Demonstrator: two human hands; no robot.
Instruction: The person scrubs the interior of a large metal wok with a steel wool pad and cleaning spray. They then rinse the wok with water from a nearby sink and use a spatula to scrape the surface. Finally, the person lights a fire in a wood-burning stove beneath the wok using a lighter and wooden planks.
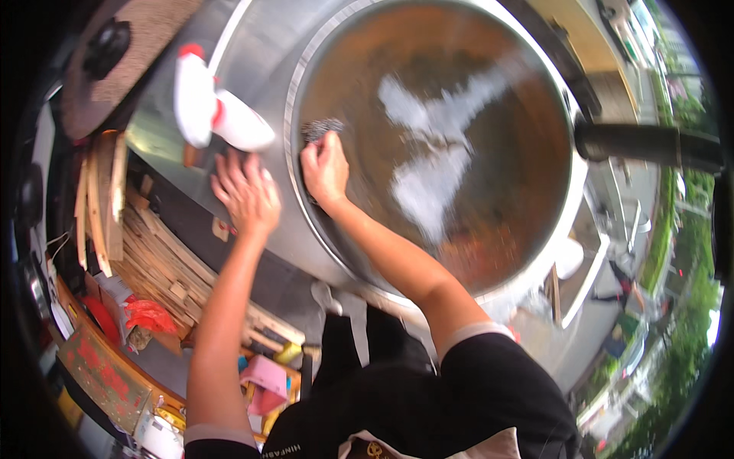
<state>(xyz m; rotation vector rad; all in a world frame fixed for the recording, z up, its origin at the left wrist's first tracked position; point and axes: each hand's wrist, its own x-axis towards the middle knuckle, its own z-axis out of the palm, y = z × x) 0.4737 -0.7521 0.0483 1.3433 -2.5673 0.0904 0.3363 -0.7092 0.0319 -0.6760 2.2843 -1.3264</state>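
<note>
A large round metal wok with a brownish inner wall is set in a steel counter. My right hand grips a metal scouring pad against the wok's left inner wall. My left hand is spread, palm down, over the steel counter beside the rim, holding nothing. Just beyond its fingertips, two white plastic bottles with red parts, one farther left and one nearer the rim, lie on the counter. White patches, reflections or foam, show at the wok's bottom.
A black handle or pipe juts out at the wok's right. Wooden strips are piled below the counter on the left, near a red plastic bag and a pink container. A round board-like lid with a black knob is at the upper left.
</note>
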